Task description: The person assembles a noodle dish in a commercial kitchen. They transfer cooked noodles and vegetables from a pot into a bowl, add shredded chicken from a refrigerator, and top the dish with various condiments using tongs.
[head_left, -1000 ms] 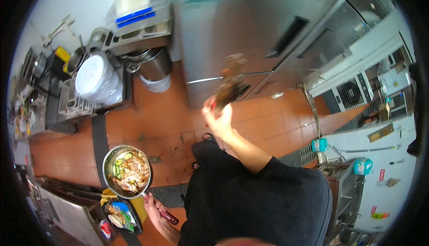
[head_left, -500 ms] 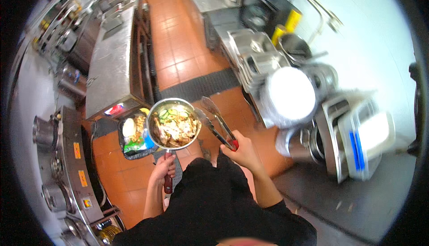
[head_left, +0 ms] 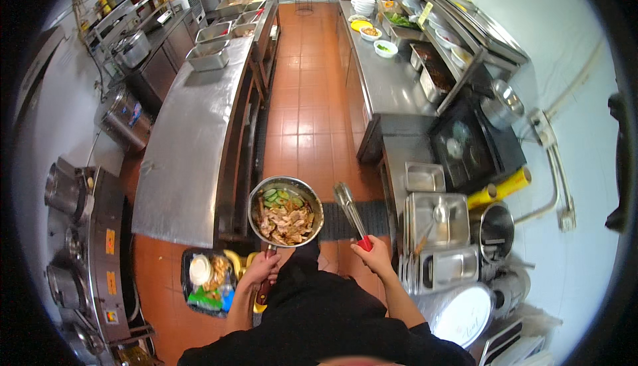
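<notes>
My left hand (head_left: 259, 271) is wrapped round the brown handle of a steel saucepan (head_left: 253, 225). Inside the pan lie browned pieces of meat (head_left: 286, 223) and, toward the far side, green cucumber slices (head_left: 274, 197). My right hand (head_left: 374, 257) grips metal tongs (head_left: 351, 210) by their red end. The tongs point up and away, to the right of the pan and apart from it. Their tips hold nothing that I can see.
A long steel counter (head_left: 186, 147) runs along the left, with steel trays at its far end. A black bin (head_left: 188, 279) of scraps stands on the floor by my left arm. To the right, steel pans (head_left: 448, 220) crowd a lower shelf. A tiled aisle (head_left: 307, 110) leads ahead.
My view has swung up and left, showing more of the aisle and both counters. The pan and tongs remain in my hands, now nearer the aisle; the bin appears lower in view.
</notes>
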Motion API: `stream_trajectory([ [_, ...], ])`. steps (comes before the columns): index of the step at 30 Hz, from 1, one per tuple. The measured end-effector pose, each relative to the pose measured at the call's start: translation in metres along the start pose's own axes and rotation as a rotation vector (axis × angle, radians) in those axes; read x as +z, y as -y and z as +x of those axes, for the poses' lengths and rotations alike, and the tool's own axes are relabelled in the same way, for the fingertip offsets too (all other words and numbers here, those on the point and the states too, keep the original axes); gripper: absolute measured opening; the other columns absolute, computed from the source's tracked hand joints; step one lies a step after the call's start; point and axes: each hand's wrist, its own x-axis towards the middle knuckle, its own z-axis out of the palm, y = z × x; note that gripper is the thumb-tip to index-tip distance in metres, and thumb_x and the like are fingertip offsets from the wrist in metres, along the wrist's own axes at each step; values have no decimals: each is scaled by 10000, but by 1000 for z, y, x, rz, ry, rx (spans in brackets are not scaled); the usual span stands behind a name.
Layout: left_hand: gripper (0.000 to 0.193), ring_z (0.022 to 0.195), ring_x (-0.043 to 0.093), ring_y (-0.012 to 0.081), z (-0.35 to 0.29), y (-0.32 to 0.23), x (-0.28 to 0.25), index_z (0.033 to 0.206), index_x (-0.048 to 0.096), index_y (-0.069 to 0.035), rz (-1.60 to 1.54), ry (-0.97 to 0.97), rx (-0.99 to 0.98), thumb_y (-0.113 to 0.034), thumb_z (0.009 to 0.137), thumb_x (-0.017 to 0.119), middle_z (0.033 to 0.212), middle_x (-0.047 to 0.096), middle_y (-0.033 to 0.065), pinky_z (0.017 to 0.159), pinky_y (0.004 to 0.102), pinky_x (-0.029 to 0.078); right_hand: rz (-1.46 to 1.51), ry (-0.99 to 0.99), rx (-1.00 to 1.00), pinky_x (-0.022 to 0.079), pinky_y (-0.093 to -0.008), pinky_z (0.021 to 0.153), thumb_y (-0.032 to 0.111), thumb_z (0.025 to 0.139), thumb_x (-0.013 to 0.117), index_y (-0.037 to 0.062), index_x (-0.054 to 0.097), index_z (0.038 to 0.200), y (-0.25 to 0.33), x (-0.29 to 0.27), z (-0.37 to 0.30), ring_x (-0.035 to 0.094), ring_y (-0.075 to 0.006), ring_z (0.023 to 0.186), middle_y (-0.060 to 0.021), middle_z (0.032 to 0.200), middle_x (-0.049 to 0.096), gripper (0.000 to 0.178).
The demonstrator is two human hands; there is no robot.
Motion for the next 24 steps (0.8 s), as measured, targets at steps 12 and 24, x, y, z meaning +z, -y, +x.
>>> stream_trajectory([
  [12, 201, 466, 374, 99, -28, 72, -41, 990, 423, -154, 400, 483, 51, -249, 1070, 581, 626, 399, -43, 434, 297, 344, -146, -578, 149, 544, -488, 773, 530, 925, 729, 65, 683, 1104, -27, 113, -295, 714, -417, 891, -209, 921, 738, 499],
  [24, 232, 450, 335, 73, -23, -33, -93, 961, 418, -161, 866, 909, -207, -270, 1071, 590, 623, 370, -62, 412, 274, 310, -445, -713, 565, 558, -539, 815, 438, 969, 648, 91, 658, 1221, 168, 250, -327, 716, -440, 937, -217, 974, 746, 430],
])
